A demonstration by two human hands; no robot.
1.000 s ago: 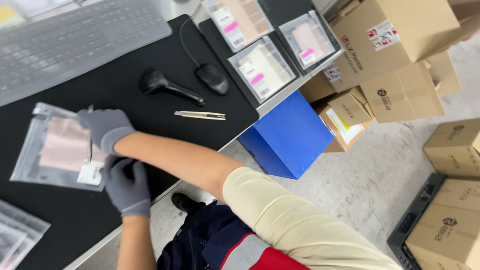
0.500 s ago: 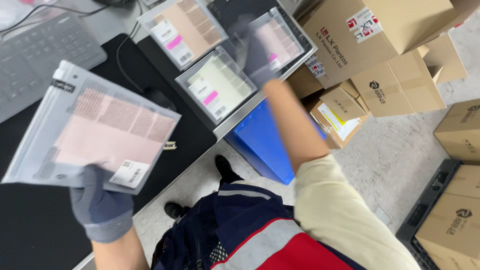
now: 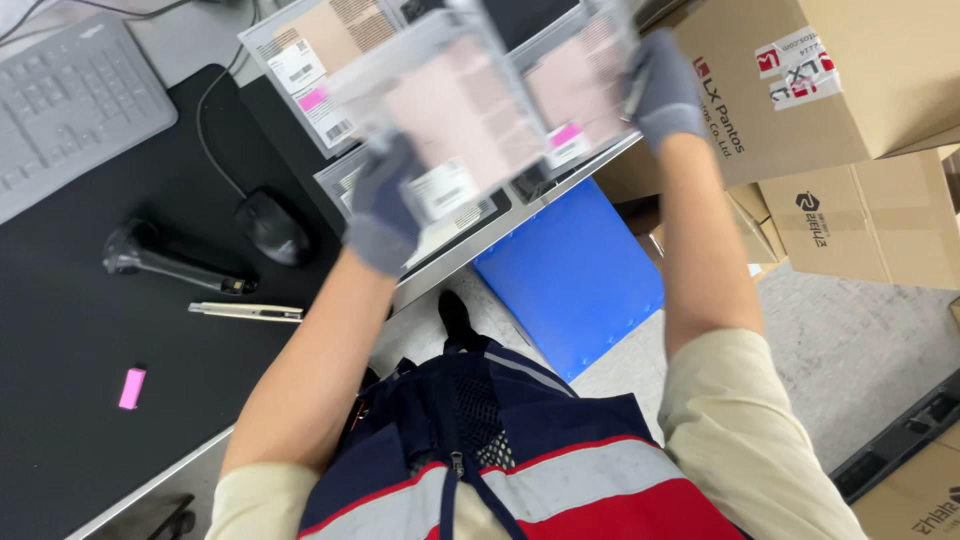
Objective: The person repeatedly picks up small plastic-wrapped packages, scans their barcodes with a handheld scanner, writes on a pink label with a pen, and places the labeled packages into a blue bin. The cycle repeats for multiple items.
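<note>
Black matting covers your desk, where a scanner, mouse and cutter lie. Your left hand pinches a clear packet above the desk edge; your right hand is closed on its far side.

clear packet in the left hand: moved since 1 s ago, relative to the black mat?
Yes. The clear packet has left the black mat; the left hand now holds it raised over the flat packets at the desk's right end, right hand on its far edge.
</note>
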